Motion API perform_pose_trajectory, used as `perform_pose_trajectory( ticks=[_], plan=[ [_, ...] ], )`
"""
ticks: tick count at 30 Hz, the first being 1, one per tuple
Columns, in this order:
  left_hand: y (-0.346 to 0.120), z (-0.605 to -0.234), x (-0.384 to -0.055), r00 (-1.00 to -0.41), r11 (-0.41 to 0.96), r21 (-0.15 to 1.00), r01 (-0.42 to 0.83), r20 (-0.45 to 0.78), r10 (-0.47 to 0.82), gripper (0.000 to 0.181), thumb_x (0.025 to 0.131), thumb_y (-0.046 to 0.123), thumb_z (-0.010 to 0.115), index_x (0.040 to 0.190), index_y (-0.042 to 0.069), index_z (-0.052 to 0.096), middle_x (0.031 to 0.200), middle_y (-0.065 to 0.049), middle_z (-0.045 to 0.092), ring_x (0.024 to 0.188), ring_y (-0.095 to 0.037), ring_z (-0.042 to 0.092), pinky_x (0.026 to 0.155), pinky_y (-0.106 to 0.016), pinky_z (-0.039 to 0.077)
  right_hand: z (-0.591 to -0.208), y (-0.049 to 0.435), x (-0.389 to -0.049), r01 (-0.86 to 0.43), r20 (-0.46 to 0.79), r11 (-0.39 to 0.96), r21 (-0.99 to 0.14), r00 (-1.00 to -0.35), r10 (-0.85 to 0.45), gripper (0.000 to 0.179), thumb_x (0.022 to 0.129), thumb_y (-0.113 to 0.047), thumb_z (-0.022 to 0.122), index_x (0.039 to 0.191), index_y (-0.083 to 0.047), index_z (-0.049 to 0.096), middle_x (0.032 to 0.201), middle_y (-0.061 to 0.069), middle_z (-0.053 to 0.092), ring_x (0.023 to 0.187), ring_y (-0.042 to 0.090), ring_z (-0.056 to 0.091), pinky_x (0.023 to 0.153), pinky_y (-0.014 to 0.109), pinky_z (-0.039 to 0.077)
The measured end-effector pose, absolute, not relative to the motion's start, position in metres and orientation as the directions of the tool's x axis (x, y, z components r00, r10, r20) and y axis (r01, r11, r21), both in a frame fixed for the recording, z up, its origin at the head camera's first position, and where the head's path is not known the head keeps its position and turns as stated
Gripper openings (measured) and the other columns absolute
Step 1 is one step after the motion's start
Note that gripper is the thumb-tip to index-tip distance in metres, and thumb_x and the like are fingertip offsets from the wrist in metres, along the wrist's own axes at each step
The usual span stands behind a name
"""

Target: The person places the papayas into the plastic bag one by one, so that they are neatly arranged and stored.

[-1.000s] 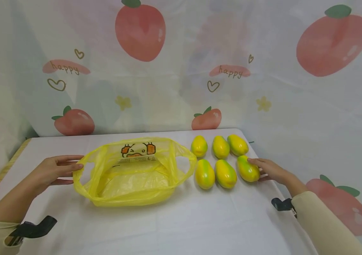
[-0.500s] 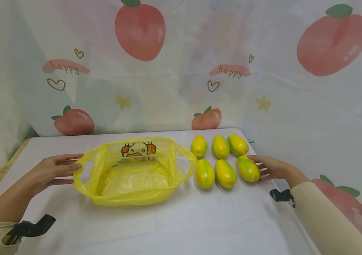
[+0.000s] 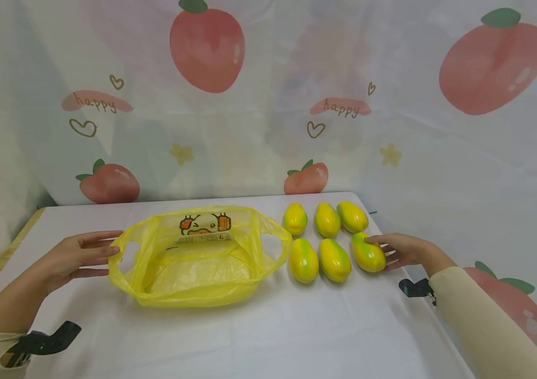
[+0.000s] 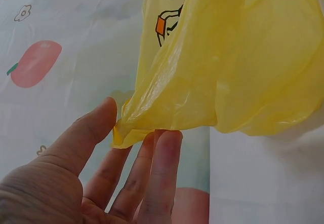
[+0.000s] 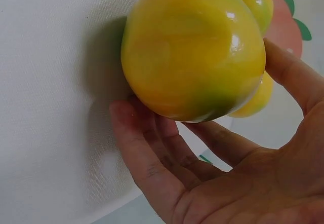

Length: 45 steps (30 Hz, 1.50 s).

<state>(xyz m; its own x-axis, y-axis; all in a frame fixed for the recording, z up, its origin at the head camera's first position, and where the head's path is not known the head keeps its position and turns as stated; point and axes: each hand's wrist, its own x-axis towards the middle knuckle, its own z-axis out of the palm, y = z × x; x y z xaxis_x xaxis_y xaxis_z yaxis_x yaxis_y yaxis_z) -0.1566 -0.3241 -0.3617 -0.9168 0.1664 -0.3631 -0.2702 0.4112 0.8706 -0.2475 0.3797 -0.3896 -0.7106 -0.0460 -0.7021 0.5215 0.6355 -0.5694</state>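
Note:
A yellow plastic bag (image 3: pixel 197 300) with a cartoon duck print lies with its mouth spread wide on the white table. My left hand (image 3: pixel 71 258) is at the bag's left handle, thumb and loosely extended fingers on either side of its edge in the left wrist view. To the right of the bag, several yellow-green mangoes sit in two rows. My right hand (image 3: pixel 405 250) touches the front-right mango (image 3: pixel 367 253). Its thumb (image 5: pixel 291 72) lies along one side, while the relaxed fingers (image 5: pixel 152 158) spread at the other; the mango rests on the table.
In the front row are two more mangoes (image 3: pixel 334 259); three stand behind, including a back-right mango (image 3: pixel 352 216). The tablecloth (image 3: pixel 249 342) spreads toward me. A fruit-printed curtain (image 3: pixel 259 131) hangs behind the table, and a wooden edge (image 3: pixel 10 250) shows at left.
My right wrist has shifted slightly forward and left around the same mango. The left hand, the bag and the fruits stay where they were.

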Motion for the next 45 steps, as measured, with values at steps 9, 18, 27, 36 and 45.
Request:
perform_pose_trajectory(
  ticks=[9,18,27,36,45],
  plan=[
    [-0.327,-0.362,-0.157,-0.916,0.385,0.881,-0.274,-0.361,0.174,0.072,0.094,0.033,0.067,0.153,0.006,0.033,0.111,0.020,0.060,0.096,-0.007,0.068,0.085,-0.037,0.059,-0.392,0.381,-0.248,0.532,-0.708,0.637,-0.558,-0.705,-0.032,0.092,0.093,-0.054,0.060,0.146,0.011,0.022,0.141,0.035,0.037,0.107,0.033,0.062,0.089,0.041,0.058],
    [-0.327,-0.364,-0.158,-0.917,0.398,0.877,-0.269,-0.359,0.172,0.071,0.095,0.032,0.066,0.152,0.005,0.033,0.124,0.010,0.058,0.095,-0.004,0.066,0.084,-0.037,0.059,-0.391,0.382,-0.245,0.544,-0.723,0.623,-0.562,-0.689,-0.050,0.093,0.093,-0.050,0.061,0.148,0.012,0.017,0.145,0.039,0.028,0.106,0.033,0.063,0.090,0.041,0.057],
    [-0.327,-0.364,-0.158,-0.918,0.420,0.873,-0.249,-0.351,0.185,0.071,0.096,0.031,0.064,0.153,0.003,0.032,0.139,-0.006,0.052,0.096,-0.001,0.064,0.085,-0.036,0.059,-0.378,0.378,-0.234,0.559,-0.736,0.599,-0.573,-0.672,-0.077,0.092,0.095,-0.047,0.058,0.149,0.013,0.013,0.148,0.041,0.023,0.107,0.033,0.064,0.093,0.043,0.056],
    [-0.330,-0.365,-0.157,-0.921,0.430,0.870,-0.240,-0.344,0.182,0.071,0.097,0.032,0.064,0.153,0.003,0.031,0.137,-0.004,0.054,0.095,-0.002,0.064,0.085,-0.036,0.059,-0.369,0.374,-0.231,0.552,-0.735,0.586,-0.593,-0.669,-0.114,0.088,0.096,-0.043,0.059,0.148,0.014,0.017,0.149,0.040,0.024,0.109,0.031,0.063,0.094,0.042,0.055],
    [-0.325,-0.365,-0.159,-0.921,0.444,0.859,-0.255,-0.356,0.159,0.077,0.095,0.035,0.065,0.154,0.002,0.028,0.143,-0.021,0.045,0.096,-0.003,0.063,0.085,-0.036,0.059,-0.353,0.363,-0.228,0.503,-0.702,0.578,-0.642,-0.689,-0.180,0.078,0.098,-0.040,0.056,0.147,0.012,0.024,0.149,0.033,0.028,0.116,0.031,0.057,0.097,0.043,0.054]
  ],
)
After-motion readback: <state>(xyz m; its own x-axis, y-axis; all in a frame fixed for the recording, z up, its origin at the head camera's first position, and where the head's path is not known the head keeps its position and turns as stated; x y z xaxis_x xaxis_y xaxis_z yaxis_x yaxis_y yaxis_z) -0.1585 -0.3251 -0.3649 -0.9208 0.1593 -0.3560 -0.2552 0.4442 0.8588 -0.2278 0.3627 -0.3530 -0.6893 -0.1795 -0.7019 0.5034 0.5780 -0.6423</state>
